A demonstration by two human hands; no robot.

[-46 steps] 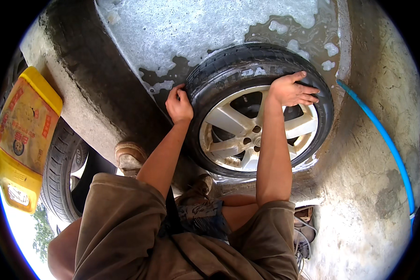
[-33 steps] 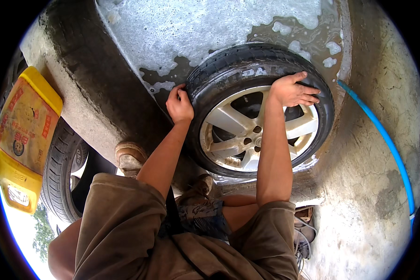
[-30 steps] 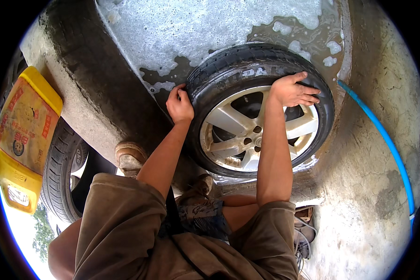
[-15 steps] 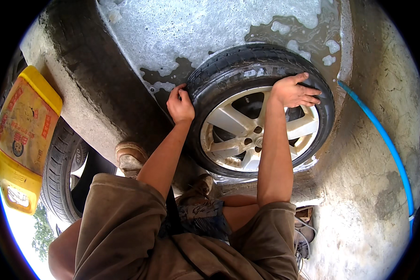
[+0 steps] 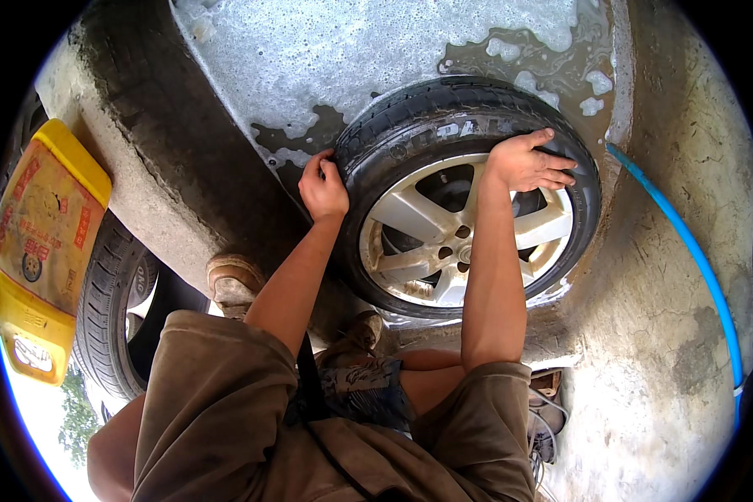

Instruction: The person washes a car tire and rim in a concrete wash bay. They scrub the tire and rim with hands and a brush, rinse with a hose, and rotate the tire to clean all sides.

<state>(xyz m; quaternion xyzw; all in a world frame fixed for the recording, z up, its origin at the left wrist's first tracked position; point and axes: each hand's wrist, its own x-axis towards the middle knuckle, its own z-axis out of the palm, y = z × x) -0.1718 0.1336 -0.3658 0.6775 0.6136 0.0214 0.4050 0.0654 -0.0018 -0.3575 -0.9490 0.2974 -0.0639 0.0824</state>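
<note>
A car wheel (image 5: 422,216), a black tyre on a pale, dirty spoked alloy rim, leans at the near end of a trough of foamy water (image 5: 335,50). Its far edge reaches into the water. At the tyre's left side, my left hand (image 5: 323,188) has its fingers curled against the tread; the fingertips are partly hidden. My right hand (image 5: 529,163) lies on the upper right sidewall, fingers stretched out and palm down. The right forearm crosses in front of the rim and hides part of its spokes.
A concrete ledge (image 5: 134,138) borders the trough on the left. Beyond it stand a yellow plastic jug (image 5: 50,243) and another tyre (image 5: 105,305). At the right, a blue hose (image 5: 686,234) curves over the concrete. Cables (image 5: 548,422) lie by my right leg.
The wheel has turned very slightly under my hands, as the sidewall markings show. Both hands keep their places. Foam patches near the trough's right edge have drifted a little.
</note>
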